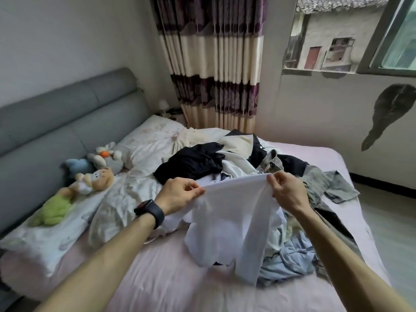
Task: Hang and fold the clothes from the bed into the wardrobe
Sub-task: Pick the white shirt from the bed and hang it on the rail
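Over the bed [171, 278], head cam view: both hands have a white garment [227, 221] lifted up, stretched by its top edge. Left hand [180, 194] pinches the left end between thumb and fingers, right hand [288, 190] pinches the right end the same way, and the rest hangs down onto the sheet. Right behind it sits the messy clothes pile [247, 158], black, cream, grey and light blue stuff. Plush toys [90, 174] lie by the grey headboard [56, 122], black smartwatch [150, 210] on the left wrist.
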The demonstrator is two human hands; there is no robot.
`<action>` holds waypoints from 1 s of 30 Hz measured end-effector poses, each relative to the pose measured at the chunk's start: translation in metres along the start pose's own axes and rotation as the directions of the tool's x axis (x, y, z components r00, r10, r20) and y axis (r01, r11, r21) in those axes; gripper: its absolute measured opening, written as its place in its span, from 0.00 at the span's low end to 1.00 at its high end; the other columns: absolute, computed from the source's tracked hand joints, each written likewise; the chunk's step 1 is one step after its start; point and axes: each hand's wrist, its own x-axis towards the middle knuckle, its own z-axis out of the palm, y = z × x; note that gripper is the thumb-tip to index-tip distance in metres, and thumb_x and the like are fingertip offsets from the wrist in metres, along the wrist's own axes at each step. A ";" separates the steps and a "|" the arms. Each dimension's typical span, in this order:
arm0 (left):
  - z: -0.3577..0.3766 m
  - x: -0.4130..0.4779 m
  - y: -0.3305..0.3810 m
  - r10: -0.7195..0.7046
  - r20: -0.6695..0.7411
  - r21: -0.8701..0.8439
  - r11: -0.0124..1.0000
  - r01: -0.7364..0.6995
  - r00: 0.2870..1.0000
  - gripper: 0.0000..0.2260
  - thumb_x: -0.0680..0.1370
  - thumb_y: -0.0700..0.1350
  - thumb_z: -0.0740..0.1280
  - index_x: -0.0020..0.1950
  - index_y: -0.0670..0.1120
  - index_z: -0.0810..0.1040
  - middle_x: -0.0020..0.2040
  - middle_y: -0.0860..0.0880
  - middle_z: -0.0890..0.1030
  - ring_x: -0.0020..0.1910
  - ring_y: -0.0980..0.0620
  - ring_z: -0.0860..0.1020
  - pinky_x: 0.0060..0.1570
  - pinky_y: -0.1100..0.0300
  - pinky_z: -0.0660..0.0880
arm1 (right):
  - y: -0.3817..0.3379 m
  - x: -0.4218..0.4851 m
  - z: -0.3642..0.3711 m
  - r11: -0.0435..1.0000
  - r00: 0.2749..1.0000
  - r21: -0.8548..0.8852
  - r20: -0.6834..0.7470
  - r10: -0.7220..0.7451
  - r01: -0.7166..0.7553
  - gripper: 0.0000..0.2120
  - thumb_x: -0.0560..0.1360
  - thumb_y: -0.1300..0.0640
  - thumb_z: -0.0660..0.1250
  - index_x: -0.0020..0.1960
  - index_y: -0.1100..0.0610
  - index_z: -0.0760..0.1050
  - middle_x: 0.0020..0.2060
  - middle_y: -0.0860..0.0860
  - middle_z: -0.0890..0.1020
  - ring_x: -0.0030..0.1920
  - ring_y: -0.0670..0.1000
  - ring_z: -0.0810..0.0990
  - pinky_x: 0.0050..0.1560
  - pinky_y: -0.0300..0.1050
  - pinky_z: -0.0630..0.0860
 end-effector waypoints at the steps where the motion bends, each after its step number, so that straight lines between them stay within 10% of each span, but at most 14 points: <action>1: -0.005 0.002 0.007 0.008 -0.020 0.034 0.999 -0.007 1.000 0.09 0.75 0.57 0.73 0.45 0.52 0.86 0.40 0.56 0.85 0.40 0.60 0.80 0.45 0.61 0.75 | -0.009 0.002 0.005 0.999 0.999 0.030 -0.037 -0.010 0.011 0.11 0.81 0.49 0.63 0.52 0.55 0.81 0.46 0.54 0.83 0.46 0.56 0.81 0.47 0.49 0.75; 6: -0.031 0.020 0.045 -0.050 -0.164 0.045 0.997 0.058 0.985 0.09 0.76 0.55 0.72 0.43 0.51 0.85 0.38 0.57 0.83 0.40 0.55 0.81 0.45 0.59 0.79 | -0.049 -0.025 0.036 0.946 0.983 0.286 0.055 -0.175 0.153 0.22 0.75 0.51 0.73 0.66 0.52 0.73 0.61 0.48 0.75 0.55 0.46 0.78 0.55 0.44 0.77; 12: -0.046 0.036 0.072 -0.205 -0.233 -0.230 0.961 0.151 0.950 0.10 0.75 0.50 0.73 0.38 0.47 0.81 0.34 0.51 0.82 0.32 0.51 0.79 0.41 0.57 0.79 | -0.053 -0.092 0.078 0.933 0.874 0.223 0.340 -0.347 0.284 0.42 0.63 0.19 0.65 0.69 0.41 0.67 0.62 0.34 0.71 0.60 0.35 0.72 0.57 0.38 0.73; 20: -0.063 0.028 0.040 -0.439 -0.295 -0.596 0.779 0.195 0.849 0.07 0.76 0.41 0.70 0.38 0.42 0.78 0.37 0.44 0.83 0.32 0.42 0.85 0.38 0.47 0.83 | -0.045 -0.055 0.053 0.972 0.946 0.052 0.225 -0.234 0.228 0.12 0.81 0.48 0.63 0.43 0.54 0.70 0.39 0.55 0.81 0.42 0.61 0.80 0.40 0.53 0.72; 26: -0.067 0.003 -0.019 -0.567 -0.247 -0.570 0.741 0.355 0.786 0.06 0.79 0.44 0.65 0.43 0.43 0.76 0.37 0.46 0.86 0.31 0.47 0.84 0.34 0.57 0.76 | -0.064 -0.010 -0.005 0.946 0.935 0.137 0.168 -0.313 0.293 0.13 0.79 0.49 0.68 0.38 0.50 0.74 0.31 0.46 0.78 0.31 0.47 0.75 0.32 0.43 0.69; 30: -0.056 -0.008 -0.024 -0.453 -0.330 -0.213 0.891 0.402 0.829 0.06 0.78 0.49 0.67 0.51 0.47 0.78 0.47 0.51 0.85 0.45 0.48 0.84 0.43 0.58 0.78 | -0.108 -0.003 -0.002 0.878 0.882 0.255 0.144 -0.448 0.404 0.09 0.79 0.52 0.70 0.41 0.54 0.78 0.33 0.45 0.78 0.33 0.39 0.75 0.34 0.33 0.68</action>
